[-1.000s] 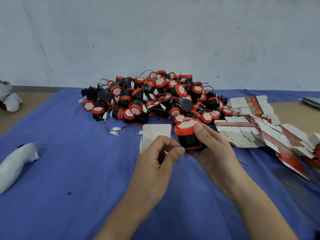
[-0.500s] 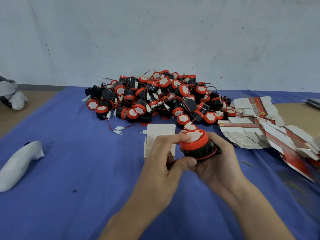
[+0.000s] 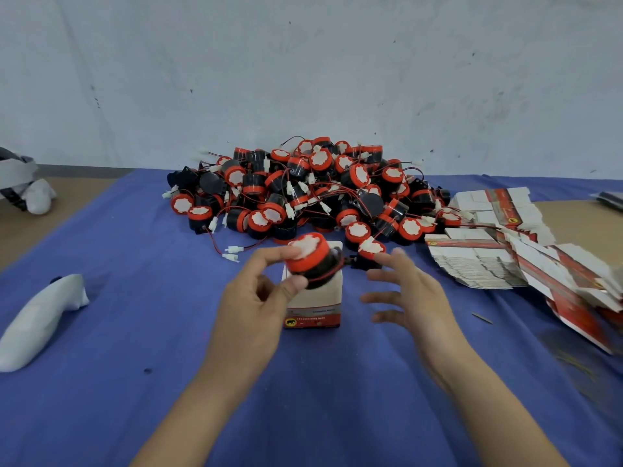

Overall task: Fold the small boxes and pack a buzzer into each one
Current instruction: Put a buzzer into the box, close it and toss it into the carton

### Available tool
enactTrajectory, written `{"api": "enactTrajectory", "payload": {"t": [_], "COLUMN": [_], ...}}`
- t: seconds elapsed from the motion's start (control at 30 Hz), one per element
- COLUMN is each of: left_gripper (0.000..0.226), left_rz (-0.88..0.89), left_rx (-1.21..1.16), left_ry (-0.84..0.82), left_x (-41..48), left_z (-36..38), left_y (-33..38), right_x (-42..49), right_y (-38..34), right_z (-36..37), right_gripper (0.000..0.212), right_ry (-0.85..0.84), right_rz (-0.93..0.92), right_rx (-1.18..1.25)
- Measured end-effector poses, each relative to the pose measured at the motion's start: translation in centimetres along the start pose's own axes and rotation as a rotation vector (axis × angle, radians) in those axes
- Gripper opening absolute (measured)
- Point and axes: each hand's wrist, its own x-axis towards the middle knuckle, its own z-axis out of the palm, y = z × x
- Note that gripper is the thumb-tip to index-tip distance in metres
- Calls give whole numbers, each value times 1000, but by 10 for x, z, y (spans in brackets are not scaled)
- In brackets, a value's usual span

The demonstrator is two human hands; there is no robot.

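Note:
My left hand (image 3: pixel 259 298) pinches a black buzzer (image 3: pixel 312 261) with a red cap between thumb and forefinger. The buzzer sits at the open top of a folded small box (image 3: pixel 317 306), which stands upright on the blue cloth with a red printed band at its base. My right hand (image 3: pixel 411 294) hovers just right of the box, fingers spread and blurred, holding nothing. Behind lies a large pile of buzzers (image 3: pixel 313 193) with red wires and white plugs.
Stacks of flat unfolded boxes (image 3: pixel 488 251) fan out at the right, some red-printed. A white object (image 3: pixel 40 318) lies on the blue cloth (image 3: pixel 135 332) at the left. Another white bundle (image 3: pixel 30 193) sits far left on bare tabletop. A grey wall rises behind.
The buzzer passed from my right hand into my left and moved up over the box. My right hand let go and opened beside it.

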Motion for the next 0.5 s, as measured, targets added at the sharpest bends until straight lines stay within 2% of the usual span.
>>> {"api": "enactTrajectory", "payload": {"t": [0.07, 0.13, 0.2, 0.27, 0.33, 0.4, 0.5], "left_gripper": [32, 33, 33, 35, 44, 54, 46], "left_rz": [12, 11, 14, 44, 122, 175, 167], "left_rx": [40, 68, 100, 168, 275, 366, 462], "left_ry": [51, 66, 55, 21, -21, -69, -124], "left_x": [3, 3, 2, 2, 1, 1, 3], "left_z": [-10, -17, -19, -17, -14, -12, -12], "left_y": [-4, -6, -8, -9, -8, -9, -13], "right_x": [5, 11, 16, 19, 21, 23, 27], "right_y": [12, 26, 36, 41, 44, 43, 44], "right_z": [1, 5, 10, 14, 15, 16, 14], "right_gripper": [40, 66, 88, 96, 89, 72, 66], "right_ry": [-52, -171, -271, -320, -370, -416, -415], "right_rz": [-58, -64, -42, -40, -74, -127, -167], "right_rx": [-201, -379, -456, -477, -464, -506, -555]}}
